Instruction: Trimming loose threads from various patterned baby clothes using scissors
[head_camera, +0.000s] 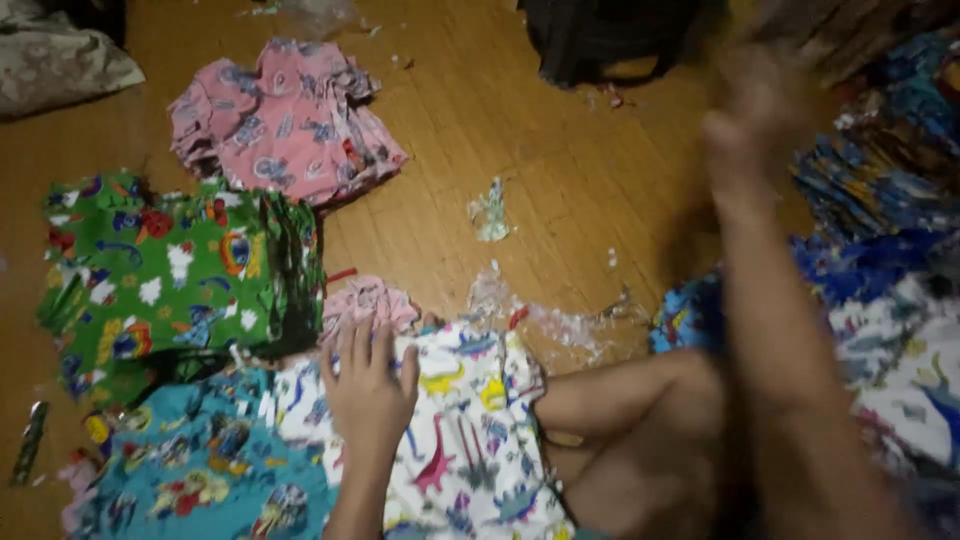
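My left hand (366, 380) lies flat, fingers apart, on a stack of white cloth printed with coloured dinosaurs (470, 440) on the wooden floor. My right hand (755, 110) is raised at the upper right and blurred by motion; whether it holds anything I cannot tell. It hovers near a heap of blue patterned cloth (880, 170). A small pink piece (368, 300) lies just beyond my left fingertips.
Stacks of printed cloth surround me: pink (285, 120) at the back, green (170, 275) at left, teal (200, 470) at lower left, white-and-blue (900, 350) at right. A black bag (600, 40) stands at the back. Clear plastic scraps (560, 320) litter the floor. My bare knee (640, 430) is in front.
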